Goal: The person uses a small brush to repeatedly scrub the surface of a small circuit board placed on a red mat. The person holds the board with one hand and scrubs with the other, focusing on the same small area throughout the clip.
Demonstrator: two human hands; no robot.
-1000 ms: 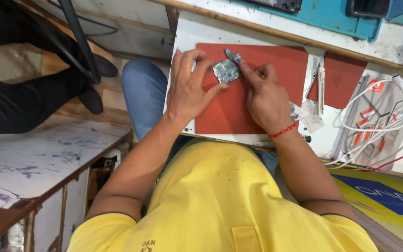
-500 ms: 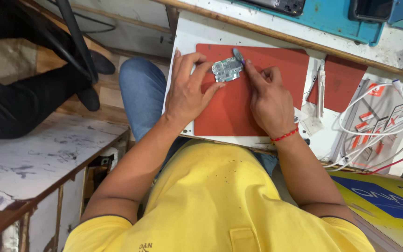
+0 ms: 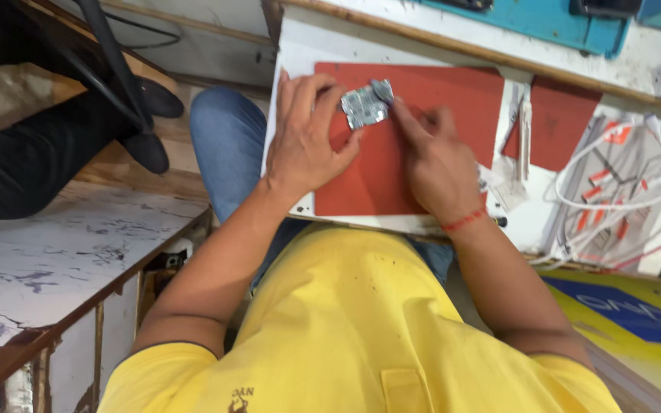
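On the red mat (image 3: 422, 115), both hands pinch a small silver circuit board (image 3: 364, 105): left hand (image 3: 309, 136) beside it, right hand (image 3: 431, 157) across. Right of the mat lie tweezers (image 3: 525, 130) and white cables (image 3: 621, 180).

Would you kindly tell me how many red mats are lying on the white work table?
2. The large red mat lies under both hands and the small metal part. A smaller red mat sits to its right, beside the white cables. More may be hidden out of frame.
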